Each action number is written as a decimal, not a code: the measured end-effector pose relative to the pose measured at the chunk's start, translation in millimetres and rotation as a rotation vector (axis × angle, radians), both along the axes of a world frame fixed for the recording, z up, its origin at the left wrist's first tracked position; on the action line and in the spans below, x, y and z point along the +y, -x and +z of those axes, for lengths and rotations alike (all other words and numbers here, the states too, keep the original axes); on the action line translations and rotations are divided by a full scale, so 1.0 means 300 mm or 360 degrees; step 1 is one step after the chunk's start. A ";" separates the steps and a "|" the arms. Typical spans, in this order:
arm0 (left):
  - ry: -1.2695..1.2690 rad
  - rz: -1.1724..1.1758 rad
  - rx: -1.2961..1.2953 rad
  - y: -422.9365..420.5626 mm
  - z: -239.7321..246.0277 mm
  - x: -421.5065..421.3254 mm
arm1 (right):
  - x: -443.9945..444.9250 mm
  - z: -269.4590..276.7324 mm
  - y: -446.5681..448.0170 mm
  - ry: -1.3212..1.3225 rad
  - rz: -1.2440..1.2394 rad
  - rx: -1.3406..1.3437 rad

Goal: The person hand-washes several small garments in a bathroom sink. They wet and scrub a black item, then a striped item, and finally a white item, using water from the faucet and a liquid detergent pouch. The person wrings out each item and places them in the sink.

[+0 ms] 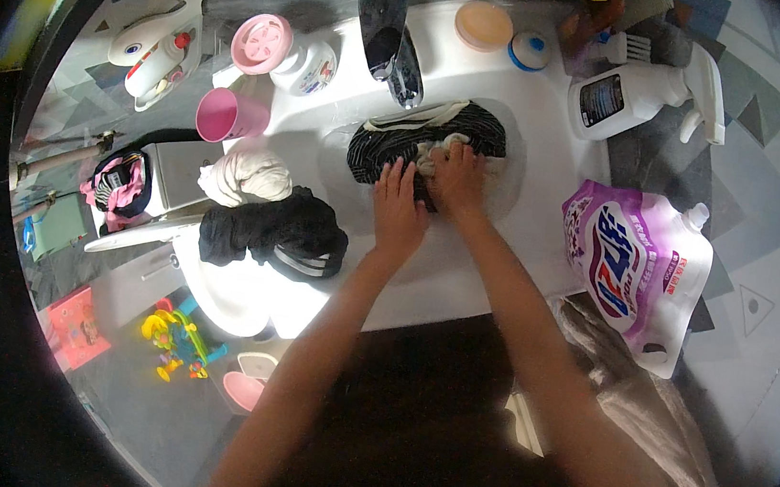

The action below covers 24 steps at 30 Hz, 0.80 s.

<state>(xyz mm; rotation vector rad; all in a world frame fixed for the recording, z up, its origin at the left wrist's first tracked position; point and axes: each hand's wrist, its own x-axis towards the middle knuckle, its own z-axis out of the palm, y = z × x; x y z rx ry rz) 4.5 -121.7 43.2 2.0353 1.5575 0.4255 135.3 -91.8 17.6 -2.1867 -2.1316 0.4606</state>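
Observation:
A wet black garment with thin white stripes and pale trim lies bunched in the basin of a white washbasin. My right hand is closed over a cream-coloured bunch of cloth on top of it. Beside it, my left hand rests with extended fingers over the garment's near edge; whether those fingers grip the cloth is hidden. Just beyond the garment stands a black faucet, its spout pointing down towards the basin.
White rolled cloth and black clothing lie at the basin's left side, near a toilet. A pink cup and white bottle stand back left. To the right are a spray bottle and a purple detergent pouch.

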 end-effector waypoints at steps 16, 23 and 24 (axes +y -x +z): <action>0.0328 0.0079 -0.0059 0.041 -0.072 0.078 | 0.119 -0.146 -0.154 0.0146 0.0244 0.0631; 0.2284 0.0991 -0.2303 -0.084 0.014 0.052 | 0.036 0.253 -0.068 -0.0268 -0.0191 0.0451; 0.2318 0.0963 -0.2601 -0.111 0.070 0.073 | 0.011 0.308 -0.045 -0.0324 -0.0093 0.0515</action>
